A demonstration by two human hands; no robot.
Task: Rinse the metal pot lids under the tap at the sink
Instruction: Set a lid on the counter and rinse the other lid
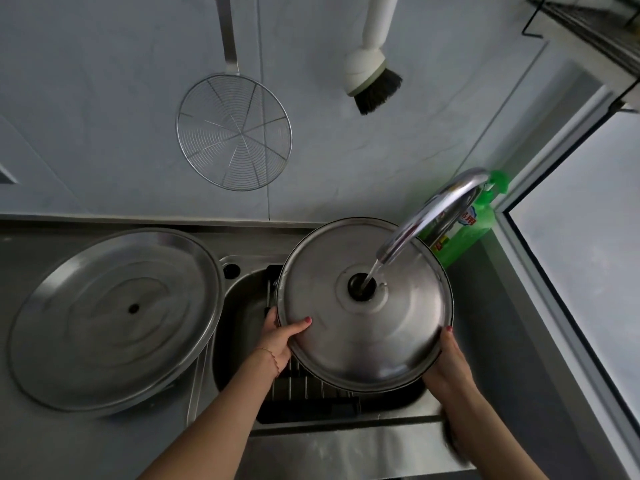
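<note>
A round metal pot lid (363, 337) with a dark knob at its middle is held over the sink (242, 296), domed side up. My left hand (280, 337) grips its left rim and my right hand (450, 362) grips its right rim. The chrome tap (433, 216) curves in from the right, and its running water falls onto the knob. A second, larger metal lid (114, 317) lies inner side up on the counter left of the sink, its edge overlapping the basin rim.
A dark rack (304, 386) sits in the sink under the held lid. A green dish-soap bottle (467, 230) stands behind the tap. On the wall hang a wire skimmer (233, 133) and a white brush (374, 74). A window frame (554, 306) borders the right.
</note>
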